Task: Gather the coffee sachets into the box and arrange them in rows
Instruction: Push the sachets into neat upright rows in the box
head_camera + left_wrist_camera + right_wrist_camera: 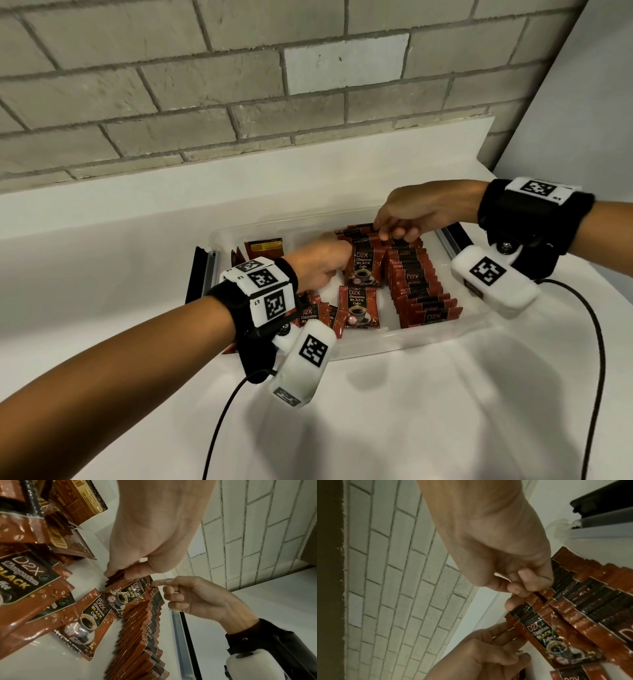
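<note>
A clear plastic box on the white table holds red-brown coffee sachets. A row of upright sachets runs along its right side. My left hand pinches a small stack of sachets between thumb and fingers at the far middle, front label facing me. My right hand hovers over the row's far end, fingers curled, with thumb and index tip on the sachet tops. Loose sachets lie flat in the box's middle and left.
Black and silver rails flank the box at left and right. A brick wall with a white ledge rises close behind. Cables trail from both wrist cameras over the near table. Part of a sachet peeks out under my left wrist.
</note>
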Action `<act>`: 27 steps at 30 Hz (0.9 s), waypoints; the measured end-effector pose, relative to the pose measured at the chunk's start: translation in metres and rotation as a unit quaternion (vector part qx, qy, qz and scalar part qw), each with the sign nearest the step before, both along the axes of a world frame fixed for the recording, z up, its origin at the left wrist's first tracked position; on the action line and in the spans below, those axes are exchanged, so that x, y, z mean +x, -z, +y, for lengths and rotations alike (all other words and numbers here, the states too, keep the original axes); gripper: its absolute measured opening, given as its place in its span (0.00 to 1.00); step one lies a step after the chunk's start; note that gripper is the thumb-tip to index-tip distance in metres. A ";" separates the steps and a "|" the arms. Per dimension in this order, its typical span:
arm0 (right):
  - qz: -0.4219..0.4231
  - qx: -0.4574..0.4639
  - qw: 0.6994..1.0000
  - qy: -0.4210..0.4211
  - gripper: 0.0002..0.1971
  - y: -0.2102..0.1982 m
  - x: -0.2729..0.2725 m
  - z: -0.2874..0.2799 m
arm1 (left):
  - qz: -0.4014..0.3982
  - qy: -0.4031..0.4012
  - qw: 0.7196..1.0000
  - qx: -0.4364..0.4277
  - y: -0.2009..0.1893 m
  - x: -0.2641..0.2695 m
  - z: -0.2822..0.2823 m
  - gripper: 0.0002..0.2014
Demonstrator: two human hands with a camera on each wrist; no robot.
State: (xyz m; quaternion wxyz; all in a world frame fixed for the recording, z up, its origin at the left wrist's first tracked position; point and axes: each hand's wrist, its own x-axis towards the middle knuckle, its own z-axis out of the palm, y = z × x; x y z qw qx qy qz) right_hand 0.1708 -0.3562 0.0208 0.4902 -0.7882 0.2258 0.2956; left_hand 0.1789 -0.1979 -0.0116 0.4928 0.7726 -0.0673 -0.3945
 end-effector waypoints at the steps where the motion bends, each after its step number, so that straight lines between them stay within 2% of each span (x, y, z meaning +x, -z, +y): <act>1: 0.005 0.011 1.000 0.008 0.04 0.001 0.000 0.000 | -0.003 -0.006 1.000 -0.002 -0.001 0.000 0.001 0.15; 7: 0.007 0.047 0.997 0.053 0.05 0.002 0.001 -0.003 | -0.020 -0.033 0.999 -0.001 -0.008 -0.005 -0.001 0.18; 14: 0.021 0.093 0.994 0.057 0.04 0.008 0.000 -0.002 | -0.016 -0.056 0.998 -0.001 -0.011 -0.008 0.000 0.17; 20: 0.010 0.112 0.992 0.059 0.07 0.002 -0.002 -0.017 | -0.029 -0.032 0.999 0.002 -0.016 -0.012 0.004 0.16; 27: 0.016 0.132 0.989 0.068 0.06 0.009 -0.001 -0.007 | -0.037 -0.035 0.999 0.001 -0.016 -0.011 0.002 0.15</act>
